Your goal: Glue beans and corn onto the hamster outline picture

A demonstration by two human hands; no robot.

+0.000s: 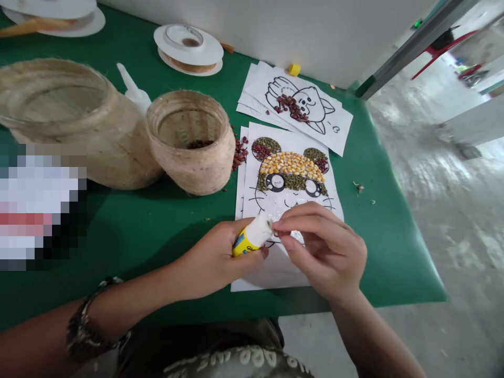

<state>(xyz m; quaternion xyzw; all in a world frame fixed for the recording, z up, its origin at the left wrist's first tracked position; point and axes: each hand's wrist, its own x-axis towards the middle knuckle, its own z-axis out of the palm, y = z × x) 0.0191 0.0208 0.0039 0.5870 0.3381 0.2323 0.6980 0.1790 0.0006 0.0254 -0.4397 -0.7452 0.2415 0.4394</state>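
My left hand (214, 260) is wrapped around a white and yellow glue bottle (249, 239), its tip tilted up to the right. The fingers of my right hand (328, 249) pinch together right at the bottle's tip; a small dark bit shows there, too small to name. Beneath both hands lies a sheet with an animal-face drawing (258, 275). Yellow corn kernels (293, 165) cover its forehead, with green beans (294, 182) between the eyes and red beans (260, 151) in the ears. Shiny wet glue shows on the lower face, partly hidden by my hands.
Two woven pots (192, 168) stand at the left; the smaller holds dark beans. Loose red beans (240, 153) lie beside it. Behind are a fox-like drawing (334, 126) with red beans, a yellow cap (294, 69) and ribbon spools (189, 50). The green table's edge (417, 231) runs along the right.
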